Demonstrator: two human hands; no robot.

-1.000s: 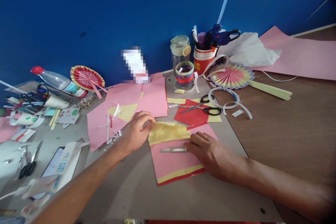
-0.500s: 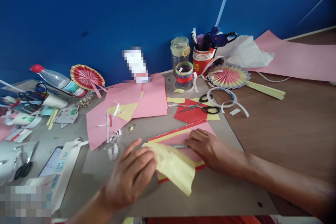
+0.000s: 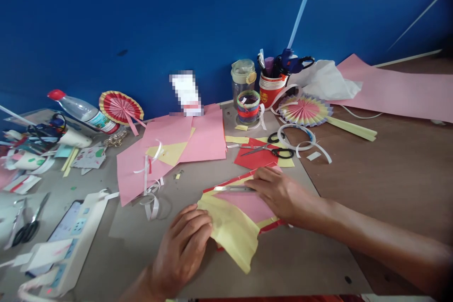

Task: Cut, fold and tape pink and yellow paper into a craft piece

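Observation:
My left hand (image 3: 182,247) is closed in a pinch on a crumpled yellow paper sheet (image 3: 231,231) at the near edge of a stack of pink, yellow and red paper (image 3: 247,203). My right hand (image 3: 278,191) lies on the stack, fingers curled round the end of a metal blade (image 3: 230,188) that rests flat on the pink sheet. The stack lies on a grey cutting board (image 3: 283,264).
Black-handled scissors (image 3: 274,150) lie on red paper behind the stack. Loose pink and yellow sheets (image 3: 170,146), a tape cup (image 3: 248,105), a jar (image 3: 242,75), a red pen cup (image 3: 271,87), two paper fans (image 3: 304,109) (image 3: 120,105), a bottle (image 3: 83,112) and a phone (image 3: 63,229) crowd the table.
My left hand has carried the yellow sheet from the far edge of the stack to its near edge. My right hand and the blade have shifted slightly toward the far side.

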